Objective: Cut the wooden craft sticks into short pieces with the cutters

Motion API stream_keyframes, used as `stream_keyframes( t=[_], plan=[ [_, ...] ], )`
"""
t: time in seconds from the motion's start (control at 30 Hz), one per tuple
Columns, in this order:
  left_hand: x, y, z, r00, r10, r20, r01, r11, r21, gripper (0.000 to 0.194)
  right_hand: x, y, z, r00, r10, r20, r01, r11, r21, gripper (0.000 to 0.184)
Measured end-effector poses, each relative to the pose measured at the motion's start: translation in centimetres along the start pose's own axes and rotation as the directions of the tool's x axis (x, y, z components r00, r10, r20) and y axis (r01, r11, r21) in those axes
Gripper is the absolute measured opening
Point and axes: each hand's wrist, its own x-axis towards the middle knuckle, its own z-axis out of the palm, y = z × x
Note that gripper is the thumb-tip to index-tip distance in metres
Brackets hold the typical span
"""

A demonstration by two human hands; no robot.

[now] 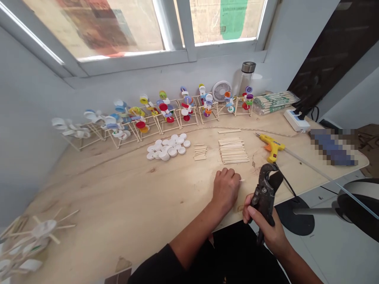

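Observation:
My left hand (225, 188) rests on the wooden table (124, 197) with its fingers curled, pinching a small pale stick piece (242, 180) at its right side. My right hand (268, 227) is wrapped round the handles of black cutting pliers (265, 189), whose jaws point up just right of the stick piece. A stack of cut wooden sticks (233, 150) and a smaller pile of short sticks (200, 152) lie beyond my left hand. White bottle caps (168, 147) sit in a cluster further left.
A yellow glue gun (271, 146) lies at the right, near a white power strip (296, 120). A row of stick-and-cap wheel models (166, 110) lines the back wall, with a small fan (222, 91), a bottle (246, 77) and bundled sticks (274, 101). More models (26, 240) sit at the front left.

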Motion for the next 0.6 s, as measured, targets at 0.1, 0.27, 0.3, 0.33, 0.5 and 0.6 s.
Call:
stream_keyframes(
  t=[0.1,0.27,0.3,0.33,0.5,0.6],
  plan=[
    [-0.1,0.3,0.0,0.999,0.037,0.009,-0.038,0.995,0.097,0.007,0.0,-0.1,-0.1,1.000,0.020,-0.011,-0.020,1.000,0.010,0.016],
    [-0.8,-1.3,-0.8,0.997,0.077,0.003,-0.077,0.985,0.152,0.006,0.5,0.1,0.5,0.999,0.031,0.017,-0.031,0.999,0.007,0.017],
    [-0.9,-2.2,-1.1,0.997,0.075,-0.006,-0.073,0.985,0.155,0.006,0.6,0.1,0.6,0.999,0.033,0.023,-0.033,0.999,0.006,0.018],
    [-0.9,-3.4,-1.5,0.998,0.063,-0.024,-0.058,0.985,0.162,0.007,0.7,0.1,0.8,0.999,0.035,0.028,-0.035,0.999,0.004,0.018],
    [-0.1,-10.2,-3.2,0.995,0.048,-0.092,-0.023,0.965,0.262,0.011,0.9,0.2,1.6,0.996,0.067,0.051,-0.066,0.998,-0.024,0.018],
    [0.3,-12.5,-3.4,0.993,0.067,-0.101,-0.034,0.954,0.298,0.011,1.0,0.4,2.0,0.996,0.075,0.051,-0.073,0.996,-0.042,0.020]
  ],
)
